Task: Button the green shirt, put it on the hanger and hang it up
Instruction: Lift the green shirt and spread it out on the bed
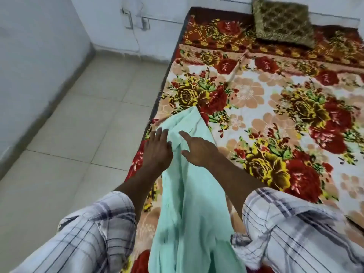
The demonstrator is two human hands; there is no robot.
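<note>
green shirt (189,203) on floral bed (275,107); left hand (157,148), right hand (197,150) flat on it, grip open.

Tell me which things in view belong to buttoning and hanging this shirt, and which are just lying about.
Part of the job:
green shirt, spread along the bed's near edge
left hand, open, on the shirt
right hand, open, on the shirt
No hanger in view.

Just lying about:
floral blanket on the bed
brown patterned cushion at the far end
</note>
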